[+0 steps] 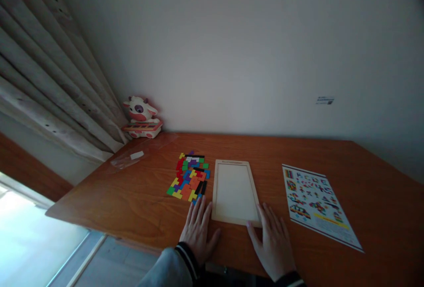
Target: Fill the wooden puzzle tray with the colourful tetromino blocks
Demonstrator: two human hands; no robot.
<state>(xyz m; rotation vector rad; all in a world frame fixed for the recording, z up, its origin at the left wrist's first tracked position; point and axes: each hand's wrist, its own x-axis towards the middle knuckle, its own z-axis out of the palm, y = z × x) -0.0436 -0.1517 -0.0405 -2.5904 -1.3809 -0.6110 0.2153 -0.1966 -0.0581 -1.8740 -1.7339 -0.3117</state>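
Observation:
A pale wooden tray (pixel 234 192) with a raised rim lies flat on the brown table, with nothing inside it. My left hand (pixel 198 232) rests on the table at the tray's lower left, fingers apart, its fingertips close to the nearest pieces of a cluster of colourful flat block pieces (pixel 190 176). At the tray's lower right corner lies my right hand (pixel 272 240), fingers spread, the thumb and index finger at the rim. Neither hand holds anything.
A printed pattern sheet (pixel 319 205) lies on the right. Clear plastic wrapping (pixel 127 160) with a white label is at the back left, near a cow toy with a keyboard (pixel 142 117). A curtain (pixel 56 70) hangs at the left, and a wall stands behind the table.

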